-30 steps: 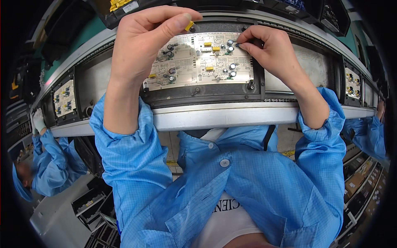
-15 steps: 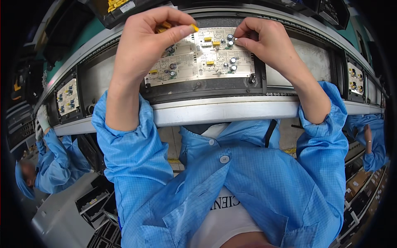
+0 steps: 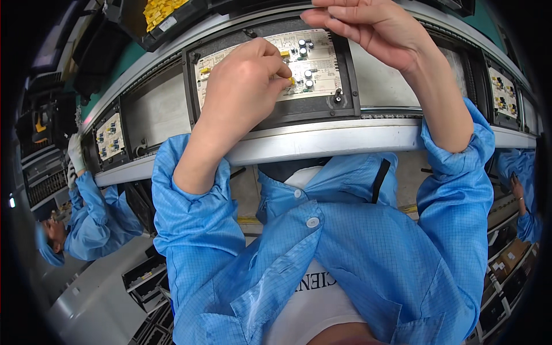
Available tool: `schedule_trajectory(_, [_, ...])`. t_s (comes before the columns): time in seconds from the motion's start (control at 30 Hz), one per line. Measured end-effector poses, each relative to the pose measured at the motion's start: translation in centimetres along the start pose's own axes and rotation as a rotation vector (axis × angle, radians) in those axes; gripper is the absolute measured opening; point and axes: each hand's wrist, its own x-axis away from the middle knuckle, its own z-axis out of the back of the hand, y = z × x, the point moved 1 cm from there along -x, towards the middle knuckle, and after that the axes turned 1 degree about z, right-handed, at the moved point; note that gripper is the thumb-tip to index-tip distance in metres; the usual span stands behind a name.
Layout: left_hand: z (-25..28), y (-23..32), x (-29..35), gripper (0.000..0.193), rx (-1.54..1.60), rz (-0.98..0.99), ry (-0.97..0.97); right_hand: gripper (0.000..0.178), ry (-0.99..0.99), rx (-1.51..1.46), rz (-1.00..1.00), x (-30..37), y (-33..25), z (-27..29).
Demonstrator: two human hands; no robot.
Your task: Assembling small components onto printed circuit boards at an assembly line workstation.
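Circuit board [image 3: 323, 62] in frame [image 3: 349, 80], component bin [image 3: 185, 18] behind, leftward

- Looks like an electronics factory, with a silver-edged assembly line [image 3: 322, 139] across the upper half.
- Shows circuit boards [image 3: 322, 80] along it at left, centre and right.
- Includes a black bin [image 3: 187, 23] of yellow components [image 3: 160, 12], upper left.
- Also includes a blue-clad co-worker [image 3: 100, 230], lower left.

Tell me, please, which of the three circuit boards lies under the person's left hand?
The middle board: the left hand covers part of it. The far-left board and far-right board have no hand over them.
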Motion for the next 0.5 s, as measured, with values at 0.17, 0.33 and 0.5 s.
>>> schedule_trajectory(0.17, [-0.4,0.8,-0.2,0.006,-0.109,-0.028,-0.027,0.021,0.01,-0.058,0.089,-0.3,-0.3,0.8])
schedule_trajectory(0.33, [-0.4,1.3,-0.4,0.005,-0.166,-0.05,-0.015,0.015,0.011,-0.11,0.11,-0.5,0.0,0.9])
schedule_trajectory(0.5, [-0.1,1.4,-0.6,0.008,-0.138,-0.071,-0.052,0.018,-0.022,0.041,0.109,-0.1,-0.1,0.4])
